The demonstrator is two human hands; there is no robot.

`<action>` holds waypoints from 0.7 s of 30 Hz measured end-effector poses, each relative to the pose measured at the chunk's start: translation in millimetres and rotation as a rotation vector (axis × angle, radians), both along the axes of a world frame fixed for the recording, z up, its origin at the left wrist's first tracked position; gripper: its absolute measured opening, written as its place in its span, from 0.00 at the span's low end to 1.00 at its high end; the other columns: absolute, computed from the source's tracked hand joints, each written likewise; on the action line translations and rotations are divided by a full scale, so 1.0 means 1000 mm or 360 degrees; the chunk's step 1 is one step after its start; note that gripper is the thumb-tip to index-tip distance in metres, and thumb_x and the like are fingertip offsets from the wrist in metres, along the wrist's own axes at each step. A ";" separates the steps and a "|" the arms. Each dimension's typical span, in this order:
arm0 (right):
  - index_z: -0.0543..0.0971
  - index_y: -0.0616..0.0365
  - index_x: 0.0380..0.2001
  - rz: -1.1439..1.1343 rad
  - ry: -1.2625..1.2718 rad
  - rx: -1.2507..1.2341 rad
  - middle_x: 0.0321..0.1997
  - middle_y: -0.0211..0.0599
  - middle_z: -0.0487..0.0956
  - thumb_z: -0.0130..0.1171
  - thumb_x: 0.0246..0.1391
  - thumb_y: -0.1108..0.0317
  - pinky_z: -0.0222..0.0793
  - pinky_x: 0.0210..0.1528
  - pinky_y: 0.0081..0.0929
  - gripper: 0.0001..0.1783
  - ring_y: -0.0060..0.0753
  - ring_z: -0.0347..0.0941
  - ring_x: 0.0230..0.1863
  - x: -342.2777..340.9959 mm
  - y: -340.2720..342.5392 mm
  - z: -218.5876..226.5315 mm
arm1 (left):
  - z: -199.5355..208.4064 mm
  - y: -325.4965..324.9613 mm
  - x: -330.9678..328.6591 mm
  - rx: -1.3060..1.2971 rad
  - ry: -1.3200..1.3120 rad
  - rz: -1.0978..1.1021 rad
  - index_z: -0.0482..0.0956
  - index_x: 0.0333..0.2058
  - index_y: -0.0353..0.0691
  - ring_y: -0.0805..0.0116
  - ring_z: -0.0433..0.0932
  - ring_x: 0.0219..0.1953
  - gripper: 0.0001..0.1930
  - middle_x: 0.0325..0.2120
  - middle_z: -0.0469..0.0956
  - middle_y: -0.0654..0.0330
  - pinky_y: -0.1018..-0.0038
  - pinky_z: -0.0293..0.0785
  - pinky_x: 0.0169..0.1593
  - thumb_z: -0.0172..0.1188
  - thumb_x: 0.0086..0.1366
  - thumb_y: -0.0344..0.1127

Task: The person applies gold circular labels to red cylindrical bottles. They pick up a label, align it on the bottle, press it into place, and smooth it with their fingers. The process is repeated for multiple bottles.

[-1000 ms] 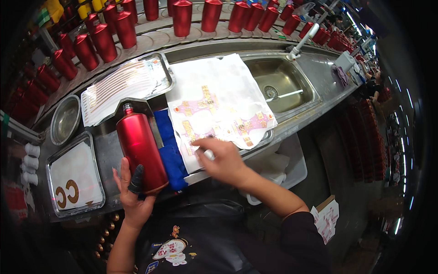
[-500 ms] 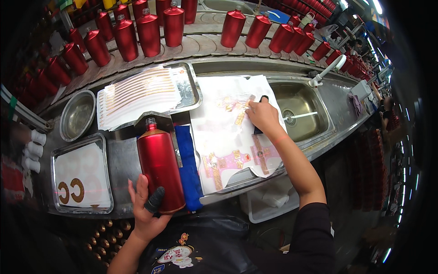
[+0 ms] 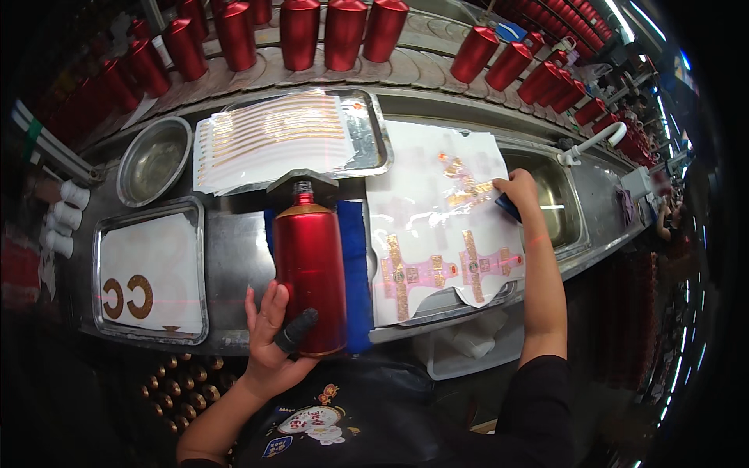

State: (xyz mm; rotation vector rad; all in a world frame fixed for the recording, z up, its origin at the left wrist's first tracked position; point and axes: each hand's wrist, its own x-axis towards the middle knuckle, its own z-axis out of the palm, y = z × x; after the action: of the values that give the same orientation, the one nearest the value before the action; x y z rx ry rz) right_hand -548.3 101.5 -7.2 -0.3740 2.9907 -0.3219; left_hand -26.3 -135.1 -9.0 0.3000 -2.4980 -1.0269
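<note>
A red metallic bottle [image 3: 310, 273] with a bare threaded neck leans, neck away from me, in a notched metal rest [image 3: 324, 188] over a blue cloth [image 3: 355, 269]. My left hand [image 3: 275, 331] steadies its lower left side, a black cover on one finger. At the right, my right hand [image 3: 519, 191] pinches the edge of a gold-and-pink decal [image 3: 466, 186], which looks wrinkled over the white decal sheet [image 3: 421, 210]. A dark blue, flat thing [image 3: 509, 208] shows beneath that hand; its kind is unclear. Two more gold-and-pink decals [image 3: 411, 273] lie flat near the sheet's front edge.
Behind the sheet, red bottles [image 3: 343, 35] line a slatted conveyor [image 3: 265, 78]. A tray [image 3: 381, 148] bears gold-striped sheets; another tray [image 3: 201, 273] holds gold C-shaped pieces. A metal bowl [image 3: 154, 162] stands at left, a sink [image 3: 573, 204] with white tap [image 3: 593, 143] at right.
My right hand has moved slightly toward the sheet's right edge, and the decal at its fingertips has shifted and spread. My left hand remains at the bottle. The whole view has swung a little.
</note>
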 end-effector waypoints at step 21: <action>0.78 0.60 0.41 0.0206 -0.1419 -0.1741 0.30 0.30 0.78 0.56 0.66 0.63 0.52 0.15 0.17 0.11 0.14 0.60 0.11 0.189 -0.094 0.121 | 0.040 -0.006 -0.003 -0.0157 0.0049 0.0005 0.85 0.52 0.49 0.37 0.70 0.65 0.28 0.64 0.64 0.29 0.38 0.52 0.68 0.77 0.50 0.46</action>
State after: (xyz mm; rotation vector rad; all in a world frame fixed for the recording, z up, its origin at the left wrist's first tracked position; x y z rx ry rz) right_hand -359.4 7.9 113.7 -0.3470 1.6900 -1.5826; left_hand -29.5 -141.3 31.3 0.2564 -2.5101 -0.8964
